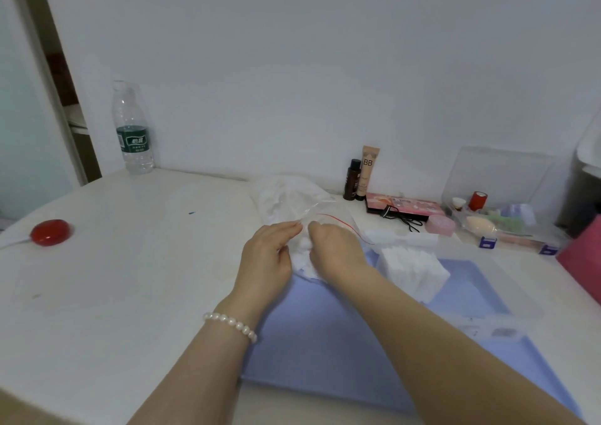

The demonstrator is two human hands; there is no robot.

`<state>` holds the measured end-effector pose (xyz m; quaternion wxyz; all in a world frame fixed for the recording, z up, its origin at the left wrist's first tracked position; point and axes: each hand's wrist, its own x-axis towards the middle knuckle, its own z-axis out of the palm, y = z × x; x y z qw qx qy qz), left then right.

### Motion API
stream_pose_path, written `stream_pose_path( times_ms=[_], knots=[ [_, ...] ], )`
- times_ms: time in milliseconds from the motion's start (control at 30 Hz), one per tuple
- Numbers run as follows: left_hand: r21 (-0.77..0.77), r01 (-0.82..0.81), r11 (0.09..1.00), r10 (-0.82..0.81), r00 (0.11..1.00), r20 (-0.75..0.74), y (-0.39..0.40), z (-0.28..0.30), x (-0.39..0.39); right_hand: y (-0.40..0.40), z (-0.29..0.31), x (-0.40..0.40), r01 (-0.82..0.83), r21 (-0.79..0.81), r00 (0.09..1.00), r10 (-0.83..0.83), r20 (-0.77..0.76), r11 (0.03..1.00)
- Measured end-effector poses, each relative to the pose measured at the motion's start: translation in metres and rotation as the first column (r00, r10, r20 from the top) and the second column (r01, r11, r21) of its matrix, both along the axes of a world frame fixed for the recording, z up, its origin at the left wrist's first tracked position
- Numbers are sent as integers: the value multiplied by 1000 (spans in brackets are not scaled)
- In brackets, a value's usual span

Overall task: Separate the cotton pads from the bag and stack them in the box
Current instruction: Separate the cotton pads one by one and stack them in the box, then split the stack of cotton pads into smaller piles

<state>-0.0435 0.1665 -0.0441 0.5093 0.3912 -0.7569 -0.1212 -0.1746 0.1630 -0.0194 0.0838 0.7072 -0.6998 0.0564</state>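
- The table (130,262) is big and white, with a blue mat (325,343) on it.
- The clear box (507,297) sits on the mat with a stack of pads (413,268) inside.
- The bag (292,200) is thin, crinkly and slippery, so hold its edge.
- The left hand (266,255) and right hand (335,252) pinch a clump of cotton pads (304,255) just below the bag's mouth.
- Pads look soft, light and easy to squash; hold gently by the edges.

white pad stack (413,270) upright in clear box (507,289)
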Motion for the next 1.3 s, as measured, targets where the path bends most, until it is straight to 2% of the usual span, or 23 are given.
stream_pose_path(
  times_ms=[67, 100, 267, 300, 333, 367, 400, 433, 500, 533, 567, 633, 700, 733, 800, 867, 900, 967, 1000, 1067, 1133, 1233, 1300],
  knots=[
    [12, -10, 1000, 10, 1000, -16, 2, 1, 0, 7, 1, 1, -103, -187, 985, 73, -156, 977],
    [22, -16, 1000, 17, 1000, -25, 3, 1, 0, 15, 3, 4, -122, -201, 971, 75, -226, 972],
    [90, -5, 996, 5, 1000, 9, 2, -1, 0, 44, 8, -8, -279, -405, 951, 192, -242, 871],
    [110, -8, 994, 6, 1000, 22, 2, -1, 0, 48, 12, -13, -286, -478, 956, 210, -206, 831],
    [126, -12, 992, 7, 999, 34, 3, -2, 0, 55, 16, -18, -232, -527, 972, 206, -109, 817],
    [130, -14, 991, 9, 999, 39, 3, -2, 0, 62, 21, -22, -132, -536, 980, 190, 54, 834],
    [131, -14, 991, 9, 999, 35, 5, -1, 0, 68, 26, -27, 0, -517, 946, 167, 277, 856],
    [122, -8, 992, 5, 1000, 22, 6, -1, 0, 74, 30, -31, 106, -439, 847, 150, 510, 892],
    [69, 1, 998, 1, 1000, -21, 7, -2, 0, 86, 39, -38, 175, -284, 490, 166, 855, 943],
    [25, -6, 1000, 7, 999, -45, 8, -2, 1, 91, 42, -43, 173, -236, 314, 174, 933, 956],
    [-29, -20, 999, 18, 997, -73, 9, -1, 1, 95, 45, -48, 157, -188, 176, 160, 971, 970],
    [-124, -56, 991, 37, 988, -151, 13, 2, -1, 101, 49, -55, 113, -112, -94, 123, 988, 987],
    [-166, -57, 985, 16, 971, -239, 21, 11, -6, 106, 50, -65, 66, -70, -363, 89, 927, 995],
    [-165, -35, 986, -12, 962, -271, 27, 18, -9, 108, 51, -67, 34, -58, -447, 67, 892, 998],
    [-102, 64, 993, -92, 947, -307, 39, 35, -18, 113, 51, -74, -27, -51, -539, 28, 842, 998],
    [135, 250, 959, -183, 907, -380, 50, 56, -30, 115, 48, -82, -84, -64, -621, -2, 784, 994],
    [292, 370, 882, -216, 868, -447, 54, 66, -38, 116, 47, -85, -105, -75, -650, -11, 759, 992],
    [520, 588, 620, -248, 775, -581, 60, 81, -52, 118, 45, -89, -136, -106, -661, -11, 750, 985],
    [570, 655, 496, -262, 739, -621, 61, 85, -57, 119, 43, -90, -141, -113, -649, -6, 760, 984],
    [614, 718, 327, -311, 696, -648, 64, 85, -68, 121, 40, -92, -139, -114, -590, 10, 808, 984],
    [613, 743, 270, -315, 669, -673, 66, 78, -77, 121, 37, -92, -137, -89, -488, 11, 873, 987],
    [586, 749, 310, -253, 659, -708, 65, 64, -83, 126, 36, -86, -87, -21, -262, -2, 965, 996],
    [569, 747, 344, -235, 655, -719, 63, 55, -82, 126, 33, -80, 8, -5, -187, 7, 982, 1000]
  ],
)
